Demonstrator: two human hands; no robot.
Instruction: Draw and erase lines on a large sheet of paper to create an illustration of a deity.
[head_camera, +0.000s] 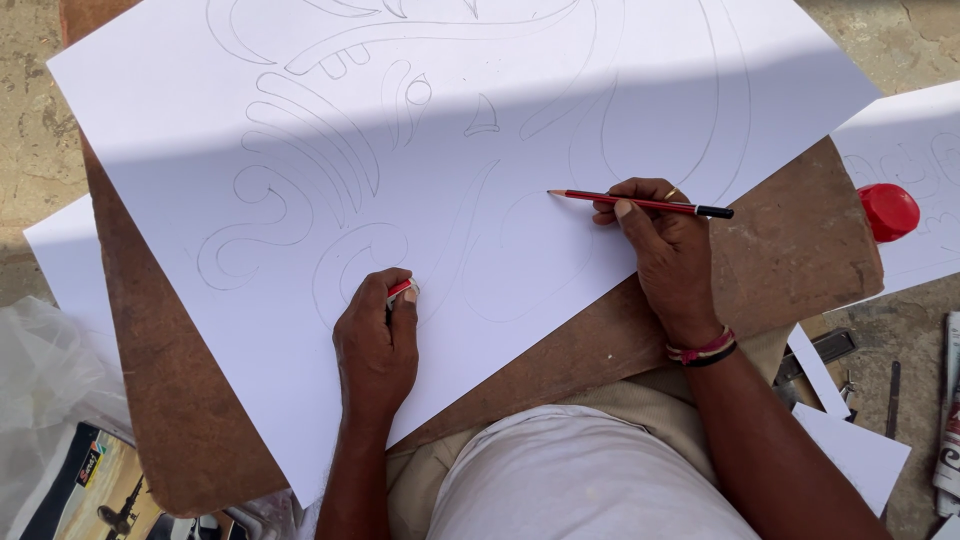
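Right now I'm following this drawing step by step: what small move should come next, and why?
Probably a short rub with the eraser: the left hand presses it on a pencilled curl of the white sheet, while the right hand holds the red pencil with its tip off those lines.

White sheet (560, 300) is showing faint grey pencil curves, scrolls and loops, with a band of shadow crossing its upper part. Brown board (790, 250) beneath is looking worn and mottled. Pencil (640, 203) is showing a red barrel with a black end. Eraser (402, 290) is showing red and white. Round cap (888, 211) is glowing bright red. Wristbands (703, 350) are showing red, pink and black. Trousers (570, 480) are appearing pale grey-white. Floor (30, 140) is looking sandy beige.
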